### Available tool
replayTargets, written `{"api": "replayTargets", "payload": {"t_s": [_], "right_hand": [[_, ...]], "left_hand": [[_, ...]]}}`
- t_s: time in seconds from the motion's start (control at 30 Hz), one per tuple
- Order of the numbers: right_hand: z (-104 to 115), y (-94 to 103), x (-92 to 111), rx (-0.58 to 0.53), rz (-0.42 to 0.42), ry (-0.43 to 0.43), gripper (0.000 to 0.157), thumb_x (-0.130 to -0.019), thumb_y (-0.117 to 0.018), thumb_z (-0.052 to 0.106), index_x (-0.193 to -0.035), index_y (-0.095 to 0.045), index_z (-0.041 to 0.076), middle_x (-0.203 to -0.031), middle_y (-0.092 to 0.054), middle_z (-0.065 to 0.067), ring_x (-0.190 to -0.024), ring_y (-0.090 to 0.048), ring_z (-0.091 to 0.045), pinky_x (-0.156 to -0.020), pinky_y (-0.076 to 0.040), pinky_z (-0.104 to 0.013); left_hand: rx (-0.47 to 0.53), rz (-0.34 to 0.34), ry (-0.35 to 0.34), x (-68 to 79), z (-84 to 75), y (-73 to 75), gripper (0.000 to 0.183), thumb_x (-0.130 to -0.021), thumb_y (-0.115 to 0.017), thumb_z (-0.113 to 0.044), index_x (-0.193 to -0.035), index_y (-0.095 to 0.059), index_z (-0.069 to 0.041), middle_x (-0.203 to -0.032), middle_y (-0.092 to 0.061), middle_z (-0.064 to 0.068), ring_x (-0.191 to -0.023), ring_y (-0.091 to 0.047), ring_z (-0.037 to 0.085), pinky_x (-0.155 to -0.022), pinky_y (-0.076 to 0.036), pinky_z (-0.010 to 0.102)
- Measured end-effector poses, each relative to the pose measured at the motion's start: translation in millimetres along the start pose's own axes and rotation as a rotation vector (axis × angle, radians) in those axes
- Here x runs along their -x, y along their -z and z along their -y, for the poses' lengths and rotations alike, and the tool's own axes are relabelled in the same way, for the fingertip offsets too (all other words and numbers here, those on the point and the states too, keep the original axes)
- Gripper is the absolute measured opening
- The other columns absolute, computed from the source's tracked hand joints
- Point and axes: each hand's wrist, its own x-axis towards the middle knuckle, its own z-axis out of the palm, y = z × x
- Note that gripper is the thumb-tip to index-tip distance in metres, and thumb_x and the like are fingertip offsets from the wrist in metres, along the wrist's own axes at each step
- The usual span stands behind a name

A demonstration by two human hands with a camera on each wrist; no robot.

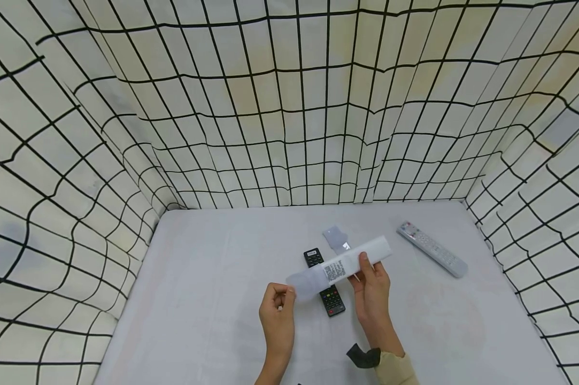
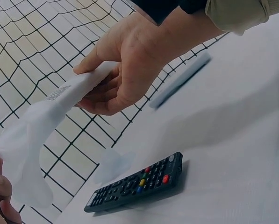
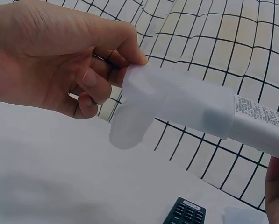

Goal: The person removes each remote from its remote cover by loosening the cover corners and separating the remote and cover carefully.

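A white remote control (image 1: 366, 255), its back with a printed label turned up, is held above the table by my right hand (image 1: 373, 294), which grips its far part between thumb and fingers. Over its near end sits a translucent plastic sleeve (image 3: 176, 98), whose loose end flops downward. My left hand (image 1: 277, 313) pinches the sleeve's edge between thumb and forefinger, as the right wrist view shows; the other fingers are curled. Below lies a black remote control (image 2: 134, 184) with coloured buttons, face up on the table and partly covered by the white one in the head view.
Another piece of translucent plastic (image 1: 334, 237) lies crumpled behind the black remote. To the right rests a light grey remote control (image 1: 432, 248) on the white table (image 1: 198, 267). White walls with a black grid (image 1: 313, 123) enclose the table at the back and sides.
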Motion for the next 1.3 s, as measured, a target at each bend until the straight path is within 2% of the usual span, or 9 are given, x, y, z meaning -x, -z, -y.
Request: {"api": "replayTargets", "payload": {"t_s": [0.1,0.23,0.33,0.47,0.6,0.77,1.0,1.2,1.3], "right_hand": [[0.9,0.5,-0.2,0.000,-0.007,-0.003,0.059,-0.107,-0.059,0.033,-0.155,-0.041,0.006,-0.140,-0.053,-0.005,-0.124,-0.064,-0.015,-0.102,-0.057,-0.030],[1.1,2.7,-2.0,-0.005,-0.011,-0.002,0.059,-0.107,-0.059,0.034,-0.154,-0.040,0.005,-0.140,-0.053,-0.005,-0.125,-0.062,-0.015,-0.103,-0.056,-0.030],[3.0,4.9,-3.7,-0.012,-0.012,-0.006,0.058,-0.107,-0.058,0.035,-0.154,-0.039,0.005,-0.140,-0.053,-0.003,-0.125,-0.062,-0.015,-0.103,-0.056,-0.029],[10.6,12.5,-7.3,-0.046,-0.049,-0.008,0.061,-0.106,-0.059,0.036,-0.155,-0.039,0.007,-0.137,-0.054,0.000,-0.120,-0.063,-0.012,-0.101,-0.057,-0.027],[20.1,25.0,-10.3,-0.080,-0.098,0.020,0.062,-0.105,-0.060,0.037,-0.157,-0.039,0.009,-0.136,-0.054,0.000,-0.118,-0.062,-0.012,-0.098,-0.058,-0.025],[26.4,32.1,-8.6,-0.083,-0.091,0.018,0.060,-0.105,-0.060,0.035,-0.156,-0.040,0.014,-0.138,-0.052,-0.001,-0.122,-0.060,-0.013,-0.100,-0.057,-0.026],[28.7,31.9,-3.3,-0.068,-0.089,0.020,0.059,-0.105,-0.061,0.034,-0.156,-0.040,0.014,-0.139,-0.052,-0.001,-0.124,-0.059,-0.013,-0.101,-0.056,-0.026],[31.5,31.7,3.2,-0.044,-0.085,0.038,0.059,-0.106,-0.060,0.031,-0.157,-0.038,0.011,-0.138,-0.052,-0.001,-0.122,-0.060,-0.013,-0.101,-0.056,-0.026],[33.1,32.5,6.4,-0.035,-0.080,0.044,0.058,-0.107,-0.059,0.031,-0.157,-0.038,0.010,-0.138,-0.052,-0.001,-0.123,-0.060,-0.013,-0.101,-0.056,-0.026]], "left_hand": [[-0.004,0.001,-0.008,0.5,0.2,-0.1,0.006,-0.102,-0.065,-0.010,-0.096,-0.063,-0.012,-0.074,-0.061,0.003,-0.060,-0.044,0.006,-0.054,-0.036,0.022],[0.007,-0.002,-0.018,1.2,0.5,-1.6,0.007,-0.101,-0.065,-0.008,-0.096,-0.063,-0.012,-0.077,-0.063,0.013,-0.060,-0.044,0.006,-0.053,-0.035,0.021],[0.012,0.001,-0.024,1.3,1.0,-1.5,0.007,-0.101,-0.065,-0.008,-0.096,-0.063,-0.011,-0.077,-0.063,0.013,-0.060,-0.044,0.006,-0.052,-0.036,0.021],[-0.003,-0.042,-0.035,-4.0,1.8,8.1,0.007,-0.102,-0.065,-0.008,-0.095,-0.064,-0.010,-0.077,-0.062,0.011,-0.061,-0.047,0.007,-0.053,-0.038,0.022],[-0.017,-0.111,-0.054,-16.7,2.1,24.8,0.009,-0.102,-0.064,-0.007,-0.094,-0.064,-0.007,-0.076,-0.059,0.015,-0.060,-0.046,0.007,-0.053,-0.037,0.021],[-0.007,-0.097,-0.098,-30.9,-3.0,35.5,0.010,-0.104,-0.063,-0.009,-0.096,-0.064,-0.004,-0.077,-0.059,0.017,-0.059,-0.045,0.007,-0.053,-0.038,0.021],[0.011,-0.043,-0.148,-54.2,-5.8,30.5,0.009,-0.105,-0.063,-0.013,-0.099,-0.064,-0.007,-0.074,-0.056,0.011,-0.060,-0.044,0.009,-0.055,-0.037,0.022],[-0.012,0.013,-0.123,-84.9,-2.4,21.7,0.010,-0.104,-0.064,-0.016,-0.098,-0.063,-0.008,-0.064,-0.044,0.003,-0.055,-0.036,0.009,-0.053,-0.031,0.022],[-0.026,0.042,-0.093,-101.8,-0.4,16.5,0.012,-0.104,-0.064,-0.017,-0.098,-0.063,-0.007,-0.070,-0.052,0.009,-0.057,-0.038,0.010,-0.053,-0.033,0.022]]}}
